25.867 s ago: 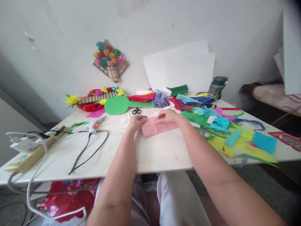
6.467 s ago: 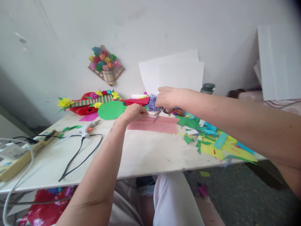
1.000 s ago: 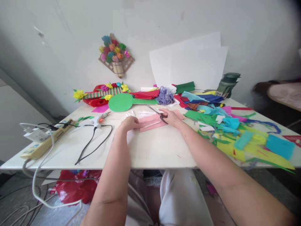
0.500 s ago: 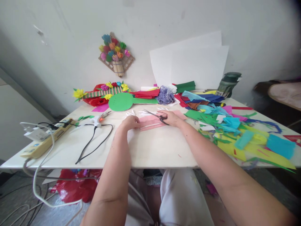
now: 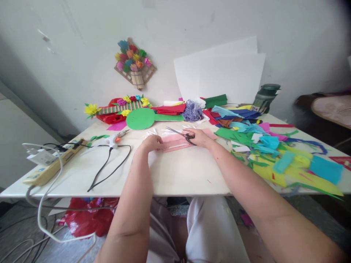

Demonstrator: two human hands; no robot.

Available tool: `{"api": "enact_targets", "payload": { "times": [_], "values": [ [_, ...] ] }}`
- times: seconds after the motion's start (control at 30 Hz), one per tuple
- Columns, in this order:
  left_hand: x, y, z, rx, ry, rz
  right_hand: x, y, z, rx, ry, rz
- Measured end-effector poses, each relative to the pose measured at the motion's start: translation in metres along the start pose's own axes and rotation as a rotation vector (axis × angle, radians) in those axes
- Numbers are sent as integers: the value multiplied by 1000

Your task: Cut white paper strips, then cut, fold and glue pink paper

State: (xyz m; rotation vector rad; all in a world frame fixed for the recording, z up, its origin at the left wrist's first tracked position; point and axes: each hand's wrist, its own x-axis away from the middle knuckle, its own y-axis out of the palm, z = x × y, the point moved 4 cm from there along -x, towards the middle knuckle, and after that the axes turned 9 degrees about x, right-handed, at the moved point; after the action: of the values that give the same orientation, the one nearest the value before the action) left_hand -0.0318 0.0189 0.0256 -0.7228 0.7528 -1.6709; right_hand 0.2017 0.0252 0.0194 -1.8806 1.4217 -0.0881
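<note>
Pink crepe paper (image 5: 173,140) lies on the white table in front of me, with a narrow strip along its near side. My left hand (image 5: 154,142) is closed at the paper's left end, its fingertips pinching the edge. Held in my right hand (image 5: 199,137) is a pair of dark scissors (image 5: 189,138), blades pointing up and left over the paper. The right hand rests on the paper's right part. White cotton swabs (image 5: 151,132) lie just beyond the paper, partly hidden by my hands.
A green round paper-covered piece with a handle (image 5: 140,118) lies behind. At left are a glue gun (image 5: 112,141) with its cord and a power strip (image 5: 55,166). Coloured paper scraps (image 5: 274,153) cover the right side; a bottle (image 5: 265,98) stands at the back right.
</note>
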Motion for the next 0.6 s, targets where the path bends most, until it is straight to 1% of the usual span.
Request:
{"api": "enact_targets", "payload": {
  "times": [0.1, 0.2, 0.33, 0.4, 0.5, 0.6],
  "values": [
    [1, 0, 1, -6, 2, -4, 0, 0, 2, -10, 27, -1],
    [3, 0, 3, -4, -1, -9, 0, 2, 3, -38, 70, -39],
    [4, -1, 4, 2, -26, -3, 1, 4, 3, -30, 57, -69],
    [4, -1, 4, -12, -57, 7, 1, 6, 4, -20, 47, -87],
    [6, -2, 4, -54, -141, 28, 1, 6, 5, -8, 40, -95],
    [9, -1, 7, -80, -207, 8, 2, 5, 5, 3, 41, -89]
  ]
}}
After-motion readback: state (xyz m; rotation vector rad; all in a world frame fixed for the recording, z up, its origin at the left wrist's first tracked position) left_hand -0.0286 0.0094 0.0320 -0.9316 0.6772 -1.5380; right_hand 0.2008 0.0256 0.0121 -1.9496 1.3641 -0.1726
